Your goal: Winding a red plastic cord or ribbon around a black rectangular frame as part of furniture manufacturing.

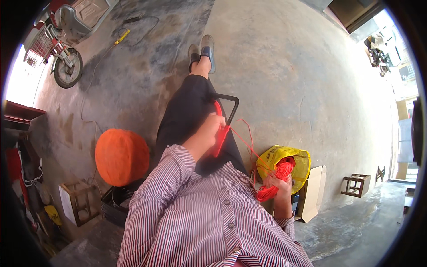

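Observation:
My left hand (pixel 211 128) is closed around a black angular frame (pixel 234 103) resting over my thighs. Tight turns of red cord (pixel 221 143) cover part of that frame below my fingers, and more red shows above them. At the right, my right hand (pixel 279 183) grips a loose bundle of red cord (pixel 285 167) beside my hip. Thin strands run slack between the bundle and the frame. Directly behind the right hand is a yellow plastic bag (pixel 304 162), its mouth open. My left fingertips are partly hidden by the hand itself.
An orange round-topped seat or cushion (pixel 122 156) stands at my left, near a black crate (pixel 113 202). A cardboard flap (pixel 312 193) leans by the yellow bag. Small wooden stools (pixel 356 185) and a parked motorbike (pixel 66 66) stand farther off. A cable (pixel 94 73) crosses the concrete floor.

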A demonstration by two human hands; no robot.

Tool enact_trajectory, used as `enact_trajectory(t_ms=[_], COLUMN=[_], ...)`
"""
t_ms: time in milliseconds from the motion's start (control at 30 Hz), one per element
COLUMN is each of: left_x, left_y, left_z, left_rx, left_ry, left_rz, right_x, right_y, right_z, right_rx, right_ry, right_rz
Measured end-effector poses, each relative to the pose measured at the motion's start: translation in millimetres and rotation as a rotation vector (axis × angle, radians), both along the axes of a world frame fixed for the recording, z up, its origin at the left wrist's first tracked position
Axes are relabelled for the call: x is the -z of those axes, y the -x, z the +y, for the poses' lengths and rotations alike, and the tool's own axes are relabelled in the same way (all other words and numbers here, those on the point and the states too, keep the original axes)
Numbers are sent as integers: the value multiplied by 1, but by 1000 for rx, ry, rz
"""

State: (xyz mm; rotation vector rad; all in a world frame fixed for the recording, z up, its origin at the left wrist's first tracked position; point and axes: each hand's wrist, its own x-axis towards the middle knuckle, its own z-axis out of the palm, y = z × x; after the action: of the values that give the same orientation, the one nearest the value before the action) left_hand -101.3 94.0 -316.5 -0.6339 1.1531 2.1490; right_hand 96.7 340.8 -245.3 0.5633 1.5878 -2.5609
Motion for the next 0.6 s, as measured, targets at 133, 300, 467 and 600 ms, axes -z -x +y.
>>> enact_trajectory(t_ms=[133,300,467,600], left_x=[-6,-22,-79,-98], left_y=[-22,-48,-100,-98], left_z=[0,0,5,16], left_rx=[35,-77,412,393], left_ry=[-43,106,870,671], left_rz=[129,202,1403,1287], right_x=[42,56,1,9], right_y=[-4,24,51,55], right_z=[34,19,-50,-90], right_rx=[158,187,-113,-190], right_ry=[-19,-263,282,392], right_rz=[-79,-194,-51,-41])
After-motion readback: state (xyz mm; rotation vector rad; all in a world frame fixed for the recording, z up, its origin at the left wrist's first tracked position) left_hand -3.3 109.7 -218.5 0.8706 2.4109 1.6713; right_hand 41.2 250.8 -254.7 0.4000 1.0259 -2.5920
